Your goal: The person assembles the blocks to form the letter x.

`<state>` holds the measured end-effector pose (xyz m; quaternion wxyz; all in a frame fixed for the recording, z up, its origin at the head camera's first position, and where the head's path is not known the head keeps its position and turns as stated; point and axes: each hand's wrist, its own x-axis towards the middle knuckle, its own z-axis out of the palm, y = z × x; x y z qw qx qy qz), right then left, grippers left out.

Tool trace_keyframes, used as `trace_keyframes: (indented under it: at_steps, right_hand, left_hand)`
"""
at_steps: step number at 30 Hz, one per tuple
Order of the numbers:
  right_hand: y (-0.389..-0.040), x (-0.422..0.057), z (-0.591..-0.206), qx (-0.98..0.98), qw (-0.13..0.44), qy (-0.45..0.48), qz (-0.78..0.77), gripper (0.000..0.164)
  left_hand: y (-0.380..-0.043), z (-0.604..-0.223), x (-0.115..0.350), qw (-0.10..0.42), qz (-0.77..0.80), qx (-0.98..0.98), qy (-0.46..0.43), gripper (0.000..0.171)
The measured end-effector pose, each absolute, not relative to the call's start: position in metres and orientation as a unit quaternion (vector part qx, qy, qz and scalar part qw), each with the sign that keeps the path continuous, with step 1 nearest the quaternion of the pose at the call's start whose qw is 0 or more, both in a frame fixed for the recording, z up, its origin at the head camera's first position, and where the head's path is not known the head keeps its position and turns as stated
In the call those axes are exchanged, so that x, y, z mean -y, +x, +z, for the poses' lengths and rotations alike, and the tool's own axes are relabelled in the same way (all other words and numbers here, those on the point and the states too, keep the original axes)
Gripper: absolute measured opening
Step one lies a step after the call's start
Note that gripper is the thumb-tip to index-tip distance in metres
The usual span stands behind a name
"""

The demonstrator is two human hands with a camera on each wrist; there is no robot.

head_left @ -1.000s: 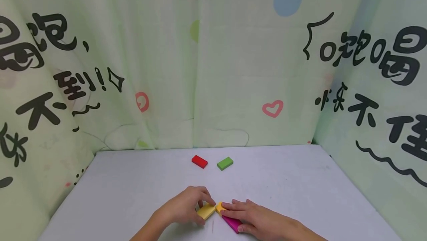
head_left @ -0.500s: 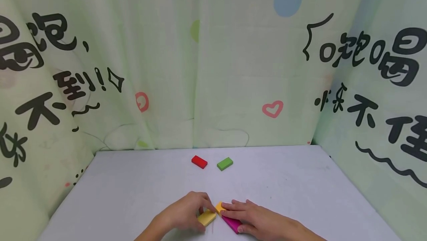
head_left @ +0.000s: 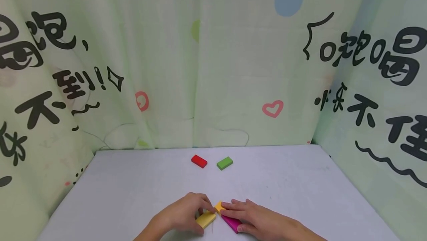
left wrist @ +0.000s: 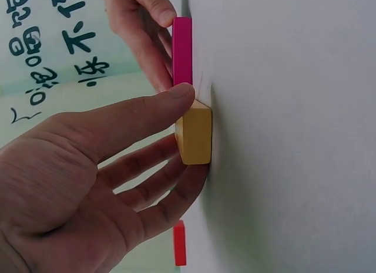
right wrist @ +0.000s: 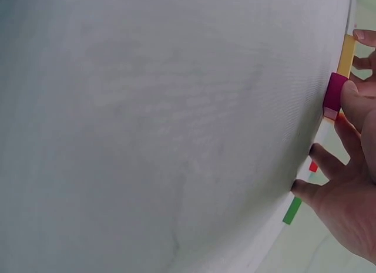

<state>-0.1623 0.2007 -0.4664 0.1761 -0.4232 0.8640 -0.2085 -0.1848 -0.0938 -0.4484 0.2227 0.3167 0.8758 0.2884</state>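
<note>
My left hand (head_left: pixel 186 212) pinches a pale yellow rectangular block (head_left: pixel 206 219) between thumb and fingers, low over the table. In the left wrist view the thumb tip lies on the block's upper edge, with the fingers curled behind its far side. A magenta block (head_left: pixel 231 223) lies slanted just to the right, held by my right hand (head_left: pixel 251 217): the thumb is at its near end and the index finger at its far end. An orange-yellow block (head_left: pixel 218 207) meets the magenta one's far end, partly hidden under my right fingertips. The yellow block's corner is close to both.
Farther back on the white table (head_left: pixel 140 181) lie a red block (head_left: pixel 199 161) and a green block (head_left: pixel 225 163), a little apart. A pale green printed curtain (head_left: pixel 230 66) stands behind the table and along both sides.
My left hand has drawn the yellow block slightly nearer to me, its inner corner now beside the joint of the other two blocks. The right hand has stayed in place.
</note>
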Motion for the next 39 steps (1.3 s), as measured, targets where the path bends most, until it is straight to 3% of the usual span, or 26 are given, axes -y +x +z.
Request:
trace_keyframes:
  at_steps: [8, 27, 39]
  right_hand:
    - [-0.163, -0.198, -0.466, -0.866, 0.193, -0.41, -0.211, 0.055]
    - [-0.163, -0.198, -0.465, -0.869, 0.181, -0.413, -0.202, 0.055]
    - [-0.162, -0.198, -0.464, -0.869, 0.185, -0.411, -0.205, 0.055]
  left_hand:
    - [-0.184, -0.448, 0.101, 0.237, 0.309, -0.863, 0.322, 0.048]
    - [-0.183, -0.453, 0.104, 0.193, 0.273, -0.864, 0.376, 0.041]
    - [-0.181, -0.453, 0.096, 0.208, 0.274, -0.873, 0.345, 0.039]
